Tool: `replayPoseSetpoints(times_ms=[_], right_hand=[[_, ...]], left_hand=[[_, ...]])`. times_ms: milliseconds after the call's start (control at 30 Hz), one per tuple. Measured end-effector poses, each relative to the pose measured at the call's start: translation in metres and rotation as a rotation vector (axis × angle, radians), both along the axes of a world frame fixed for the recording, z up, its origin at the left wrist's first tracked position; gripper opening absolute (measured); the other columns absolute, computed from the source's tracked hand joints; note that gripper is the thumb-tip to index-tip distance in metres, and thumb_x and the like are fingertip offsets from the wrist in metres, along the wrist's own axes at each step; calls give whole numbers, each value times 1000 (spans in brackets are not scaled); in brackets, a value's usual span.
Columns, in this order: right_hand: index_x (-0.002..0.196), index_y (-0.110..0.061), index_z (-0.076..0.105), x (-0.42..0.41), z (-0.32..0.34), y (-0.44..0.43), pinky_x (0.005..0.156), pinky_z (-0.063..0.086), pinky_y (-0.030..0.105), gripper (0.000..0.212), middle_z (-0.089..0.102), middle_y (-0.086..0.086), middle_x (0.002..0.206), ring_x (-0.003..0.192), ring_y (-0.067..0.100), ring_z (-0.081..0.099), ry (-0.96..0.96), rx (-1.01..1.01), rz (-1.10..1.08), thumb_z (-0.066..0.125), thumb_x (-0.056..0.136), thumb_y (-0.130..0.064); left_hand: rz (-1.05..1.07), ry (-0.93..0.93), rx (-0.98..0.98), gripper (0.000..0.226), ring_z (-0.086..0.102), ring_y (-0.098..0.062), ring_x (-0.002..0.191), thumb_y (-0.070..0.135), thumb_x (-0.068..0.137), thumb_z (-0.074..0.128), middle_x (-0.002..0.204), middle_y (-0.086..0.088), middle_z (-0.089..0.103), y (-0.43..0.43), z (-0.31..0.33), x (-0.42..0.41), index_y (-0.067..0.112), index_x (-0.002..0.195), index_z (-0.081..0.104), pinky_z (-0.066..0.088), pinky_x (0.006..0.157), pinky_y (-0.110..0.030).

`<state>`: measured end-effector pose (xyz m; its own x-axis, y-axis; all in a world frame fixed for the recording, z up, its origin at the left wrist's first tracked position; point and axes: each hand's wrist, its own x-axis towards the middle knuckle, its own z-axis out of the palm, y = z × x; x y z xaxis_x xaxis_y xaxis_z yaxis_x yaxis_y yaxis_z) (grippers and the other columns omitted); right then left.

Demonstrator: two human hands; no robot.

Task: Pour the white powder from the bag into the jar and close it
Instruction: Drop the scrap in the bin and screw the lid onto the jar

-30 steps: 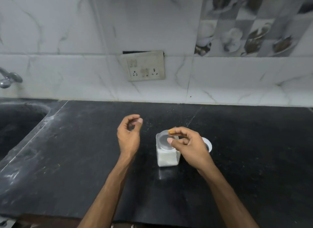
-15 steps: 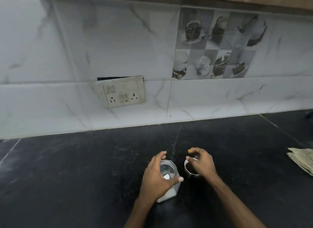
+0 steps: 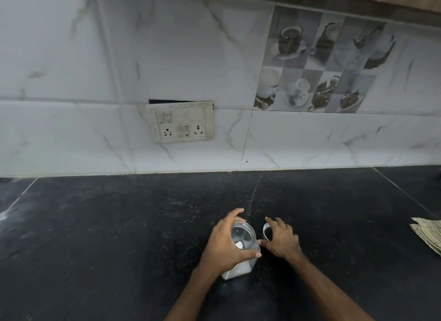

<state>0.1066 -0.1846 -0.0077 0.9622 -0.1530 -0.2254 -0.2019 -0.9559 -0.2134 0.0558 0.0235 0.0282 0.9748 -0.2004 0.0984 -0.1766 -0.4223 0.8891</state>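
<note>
A clear plastic jar (image 3: 244, 236) stands upright on the black counter (image 3: 119, 225), its mouth uncovered and white powder (image 3: 238, 270) in its bottom. My left hand (image 3: 223, 248) wraps around the jar's upper part from the left. Just right of the jar lies a round white lid (image 3: 265, 231), partly hidden under my right hand (image 3: 282, 240), whose fingers curl over its rim. A small yellowish speck shows at one right fingertip. No powder bag is clearly visible.
Folded pale paper or cloth (image 3: 427, 234) lies at the right edge of the counter. A white switch and socket plate (image 3: 181, 125) sits on the marble-tiled wall behind. A seam (image 3: 405, 194) crosses the counter at the far right.
The view has swung right and up, away from the sink. My left hand has closed around the jar. My right hand has dropped from above the jar onto the lid.
</note>
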Motion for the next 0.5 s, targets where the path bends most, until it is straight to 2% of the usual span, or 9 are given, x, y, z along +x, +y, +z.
replayPoseSetpoints(times_ms=[100, 167, 233, 300, 367, 433, 500], right_hand=[[152, -34, 28, 6, 4, 2, 108, 40, 45, 84, 33, 9, 152, 136, 33, 38, 20, 11, -8, 69, 81, -49], [144, -32, 43, 10, 13, 3, 103, 46, 40, 79, 40, 11, 139, 125, 33, 49, -37, 214, -94, 77, 73, -44], [122, -27, 55, 12, 26, 7, 94, 51, 36, 65, 46, 8, 123, 108, 28, 58, -223, 466, -178, 85, 65, -38], [102, -26, 53, 11, 44, 14, 82, 53, 36, 55, 51, 6, 111, 95, 23, 61, -436, 667, -240, 88, 62, -38], [89, -26, 50, 4, 65, 23, 75, 53, 36, 48, 59, 4, 104, 90, 21, 62, -579, 841, -267, 88, 63, -41], [81, -21, 52, -5, 78, 31, 77, 55, 34, 45, 65, -1, 103, 91, 17, 65, -635, 998, -186, 90, 62, -37], [74, -17, 53, -14, 81, 37, 80, 57, 33, 47, 69, -4, 108, 95, 13, 68, -608, 1052, -31, 91, 57, -38]], left_hand=[[-8, -10, -2, 105, 52, -6, 122, 57, 45, 88, 125, 21, 57, 0, 0, 2, 68, 129, 26, 46, 106, -34], [-10, -12, -2, 107, 53, -6, 121, 57, 43, 90, 124, 20, 58, 1, -1, 5, 68, 128, 25, 46, 106, -34], [-13, -16, -6, 110, 55, -7, 119, 58, 42, 90, 123, 18, 59, 0, -1, 10, 66, 130, 26, 48, 105, -35], [-6, -26, -21, 115, 56, -5, 117, 57, 41, 92, 122, 16, 59, -2, 0, 14, 63, 132, 23, 49, 104, -35], [18, -32, -47, 127, 56, -4, 117, 54, 41, 94, 122, 16, 58, -6, 2, 17, 63, 136, 10, 46, 105, -30], [55, -41, -83, 141, 54, -7, 119, 54, 39, 94, 123, 16, 57, -10, 0, 18, 64, 139, -4, 42, 105, -29], [102, -48, -132, 147, 54, -10, 121, 58, 37, 94, 124, 16, 56, -13, -5, 18, 61, 141, -9, 44, 105, -34]])
